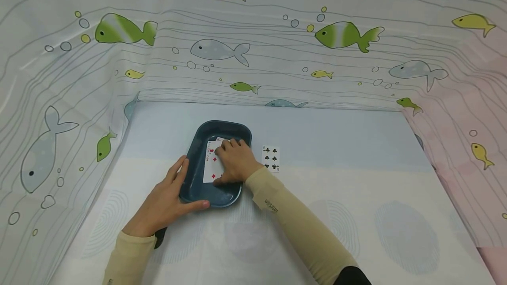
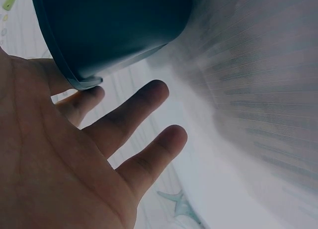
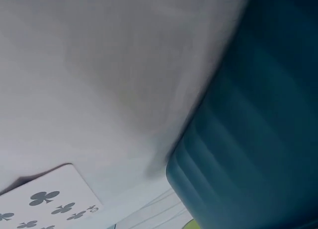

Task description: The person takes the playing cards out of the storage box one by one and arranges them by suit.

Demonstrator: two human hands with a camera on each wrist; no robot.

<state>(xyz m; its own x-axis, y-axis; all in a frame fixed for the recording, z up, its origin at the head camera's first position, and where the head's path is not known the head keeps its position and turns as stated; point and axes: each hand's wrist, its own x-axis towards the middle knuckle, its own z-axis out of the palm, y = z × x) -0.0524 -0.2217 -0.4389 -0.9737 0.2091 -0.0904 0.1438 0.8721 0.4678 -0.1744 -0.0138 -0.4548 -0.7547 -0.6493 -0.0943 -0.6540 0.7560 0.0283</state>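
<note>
A dark blue oblong tray (image 1: 227,124) lies on the table. In it are playing cards (image 1: 211,164), the top one face up with red diamonds. My right hand (image 1: 234,162) reaches into the tray and holds the cards, fingers curled over their far end and thumb at the near end. My left hand (image 1: 171,195) lies flat against the tray's left side, fingers straight and thumb along the front rim. The left wrist view shows that open palm (image 2: 74,154) under the tray's rim (image 2: 84,82). A six of clubs (image 1: 271,158) lies face up on the table just right of the tray.
A pale patterned cloth (image 1: 356,214) covers the table. Fish-print curtains (image 1: 253,43) close in the back and both sides. In the right wrist view, the tray's outer wall (image 3: 258,139) and the clubs card (image 3: 44,204) fill the frame.
</note>
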